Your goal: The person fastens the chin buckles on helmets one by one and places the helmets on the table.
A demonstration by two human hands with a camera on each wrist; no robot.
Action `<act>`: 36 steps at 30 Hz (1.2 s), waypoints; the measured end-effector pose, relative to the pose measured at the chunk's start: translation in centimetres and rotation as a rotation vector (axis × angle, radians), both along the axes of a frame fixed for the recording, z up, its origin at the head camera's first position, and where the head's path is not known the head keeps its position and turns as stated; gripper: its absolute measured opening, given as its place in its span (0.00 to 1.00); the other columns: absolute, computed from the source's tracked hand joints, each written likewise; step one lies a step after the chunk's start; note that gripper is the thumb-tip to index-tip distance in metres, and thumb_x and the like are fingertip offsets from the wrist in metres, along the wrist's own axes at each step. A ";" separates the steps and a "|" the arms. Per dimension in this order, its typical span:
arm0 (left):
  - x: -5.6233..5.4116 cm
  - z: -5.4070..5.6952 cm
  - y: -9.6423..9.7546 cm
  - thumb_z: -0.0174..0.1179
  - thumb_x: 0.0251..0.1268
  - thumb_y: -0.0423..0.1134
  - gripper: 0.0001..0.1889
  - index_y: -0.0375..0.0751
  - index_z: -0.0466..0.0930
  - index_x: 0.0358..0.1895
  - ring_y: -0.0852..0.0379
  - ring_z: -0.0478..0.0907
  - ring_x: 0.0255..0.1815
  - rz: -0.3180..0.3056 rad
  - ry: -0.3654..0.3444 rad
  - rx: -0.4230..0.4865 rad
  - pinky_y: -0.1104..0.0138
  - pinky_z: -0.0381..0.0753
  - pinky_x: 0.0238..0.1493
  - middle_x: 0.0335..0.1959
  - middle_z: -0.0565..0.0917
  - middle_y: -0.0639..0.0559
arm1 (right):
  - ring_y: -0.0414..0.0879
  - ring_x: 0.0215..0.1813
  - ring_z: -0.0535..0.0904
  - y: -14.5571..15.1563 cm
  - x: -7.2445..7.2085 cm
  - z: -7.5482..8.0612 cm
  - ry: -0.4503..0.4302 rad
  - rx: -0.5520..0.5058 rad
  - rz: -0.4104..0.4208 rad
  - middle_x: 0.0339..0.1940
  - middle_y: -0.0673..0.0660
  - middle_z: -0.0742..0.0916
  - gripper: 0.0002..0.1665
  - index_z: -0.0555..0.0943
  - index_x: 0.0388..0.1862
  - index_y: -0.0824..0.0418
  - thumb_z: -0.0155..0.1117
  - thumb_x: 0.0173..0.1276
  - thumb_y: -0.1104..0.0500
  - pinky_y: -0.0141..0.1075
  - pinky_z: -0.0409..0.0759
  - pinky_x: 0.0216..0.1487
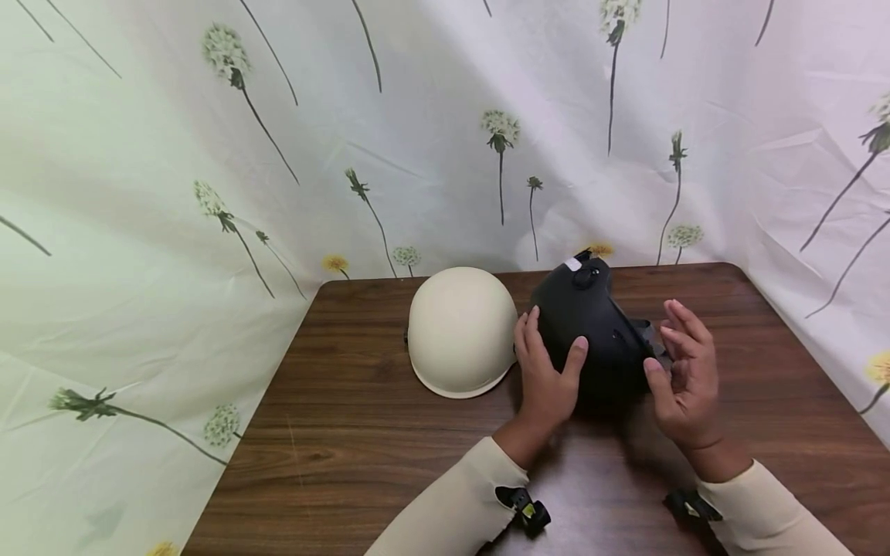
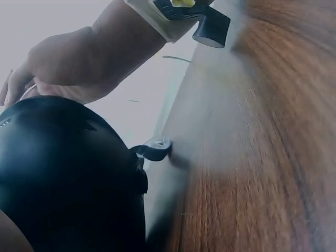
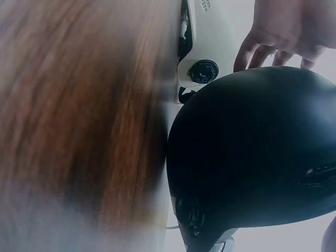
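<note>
A black helmet (image 1: 591, 332) sits tilted on the wooden table, its open side toward the right and grey straps at that edge. My left hand (image 1: 549, 378) lies against its left and near side, thumb spread from the fingers. In the right wrist view, the fingertips of that left hand (image 3: 283, 39) rest on the black shell (image 3: 252, 147). Beside the helmet's right rim is my right hand (image 1: 688, 378), fingers loosely bent and thumb at the rim; firm contact there is unclear. A cream helmet (image 1: 462, 332) stands dome up, just left of the black one.
The brown wooden table (image 1: 334, 463) runs back to a white sheet (image 1: 431, 116) printed with dandelions. Its back edge lies just behind both helmets. A round black knob (image 3: 203, 71) shows on the cream helmet's side.
</note>
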State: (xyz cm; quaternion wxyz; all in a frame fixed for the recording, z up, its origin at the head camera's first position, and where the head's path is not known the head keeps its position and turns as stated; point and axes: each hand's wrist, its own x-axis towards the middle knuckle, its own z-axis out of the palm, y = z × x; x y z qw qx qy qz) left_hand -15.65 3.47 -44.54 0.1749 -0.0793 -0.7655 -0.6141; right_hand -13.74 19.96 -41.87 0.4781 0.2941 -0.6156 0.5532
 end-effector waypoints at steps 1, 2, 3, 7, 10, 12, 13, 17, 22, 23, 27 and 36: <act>0.0 0.0 0.0 0.60 0.76 0.58 0.42 0.47 0.53 0.84 0.48 0.49 0.85 0.009 0.005 -0.003 0.40 0.57 0.78 0.84 0.48 0.48 | 0.67 0.75 0.71 0.1 0.1 0.0 -0.007 0.010 -0.006 0.70 0.79 0.73 0.22 0.70 0.54 0.89 0.60 0.73 0.69 0.42 0.68 0.77; -0.1 0.1 0.0 0.60 0.76 0.58 0.41 0.47 0.54 0.84 0.48 0.49 0.85 0.018 0.010 -0.008 0.39 0.57 0.78 0.84 0.48 0.48 | 0.66 0.75 0.71 0.1 0.1 0.1 -0.012 0.020 -0.011 0.70 0.78 0.73 0.22 0.70 0.54 0.89 0.60 0.73 0.68 0.41 0.68 0.77; -0.1 0.1 0.0 0.60 0.76 0.58 0.41 0.48 0.55 0.83 0.48 0.49 0.85 0.026 0.016 -0.013 0.39 0.57 0.78 0.84 0.49 0.48 | 0.66 0.75 0.71 0.1 0.2 0.1 -0.015 0.026 -0.012 0.71 0.78 0.73 0.22 0.70 0.54 0.89 0.60 0.74 0.68 0.41 0.69 0.77; -0.2 0.4 -0.1 0.61 0.75 0.58 0.38 0.48 0.59 0.80 0.46 0.50 0.84 0.053 0.080 -0.049 0.36 0.54 0.76 0.84 0.51 0.48 | 0.66 0.75 0.72 0.2 0.1 0.3 0.002 0.028 0.021 0.70 0.79 0.74 0.25 0.70 0.54 0.89 0.63 0.75 0.64 0.42 0.69 0.77; -0.3 0.6 -0.5 0.60 0.75 0.57 0.37 0.48 0.62 0.80 0.45 0.52 0.83 0.074 0.152 -0.093 0.35 0.53 0.75 0.84 0.54 0.46 | 0.66 0.74 0.72 0.1 -0.1 0.3 0.034 0.020 0.067 0.68 0.81 0.73 0.29 0.71 0.53 0.89 0.65 0.75 0.61 0.43 0.69 0.77; -0.4 0.8 -0.7 0.60 0.75 0.57 0.36 0.47 0.63 0.79 0.45 0.54 0.82 0.094 0.193 -0.117 0.36 0.54 0.74 0.83 0.57 0.45 | 0.65 0.74 0.73 0.1 -0.2 0.3 0.046 0.022 0.080 0.67 0.82 0.73 0.31 0.71 0.53 0.89 0.65 0.75 0.58 0.43 0.69 0.77; -0.6 0.9 -0.9 0.61 0.74 0.56 0.36 0.47 0.64 0.79 0.45 0.55 0.82 0.107 0.213 -0.125 0.37 0.55 0.74 0.82 0.58 0.44 | 0.65 0.73 0.73 0.1 -0.3 0.3 0.052 0.020 0.082 0.67 0.82 0.74 0.31 0.71 0.53 0.89 0.65 0.75 0.57 0.43 0.70 0.76; -0.9 1.4 -1.5 0.62 0.72 0.57 0.37 0.45 0.66 0.79 0.47 0.57 0.81 0.134 0.235 -0.125 0.39 0.58 0.75 0.80 0.62 0.44 | 0.66 0.72 0.74 0.2 -0.4 0.4 0.059 0.021 0.053 0.66 0.81 0.75 0.31 0.72 0.53 0.89 0.62 0.76 0.56 0.41 0.72 0.74; -1.2 1.9 -2.0 0.63 0.70 0.63 0.41 0.46 0.66 0.80 0.48 0.59 0.81 0.143 0.229 -0.140 0.39 0.60 0.76 0.79 0.65 0.48 | 0.67 0.70 0.75 0.3 -0.4 0.4 0.052 0.039 -0.001 0.66 0.80 0.77 0.34 0.74 0.53 0.88 0.63 0.76 0.52 0.39 0.74 0.72; -1.2 1.9 -2.0 0.63 0.70 0.64 0.42 0.45 0.67 0.80 0.49 0.59 0.80 0.148 0.238 -0.149 0.40 0.60 0.76 0.79 0.65 0.48 | 0.67 0.70 0.75 0.3 -0.4 0.4 0.052 0.042 -0.009 0.65 0.80 0.77 0.34 0.74 0.53 0.88 0.63 0.76 0.52 0.39 0.74 0.72; -1.5 2.2 -2.1 0.63 0.69 0.64 0.41 0.43 0.70 0.78 0.48 0.62 0.78 0.170 0.311 -0.182 0.42 0.63 0.74 0.77 0.69 0.48 | 0.67 0.69 0.76 0.4 -0.4 0.6 0.058 0.051 -0.061 0.65 0.80 0.78 0.38 0.76 0.53 0.87 0.64 0.76 0.47 0.40 0.73 0.72; -1.0 2.2 -2.1 0.64 0.68 0.50 0.36 0.41 0.70 0.77 0.45 0.63 0.77 0.112 0.290 -0.180 0.41 0.65 0.73 0.76 0.70 0.43 | 0.67 0.71 0.75 0.6 -0.2 0.7 0.019 0.071 -0.151 0.64 0.83 0.79 0.42 0.81 0.52 0.84 0.63 0.75 0.40 0.54 0.60 0.79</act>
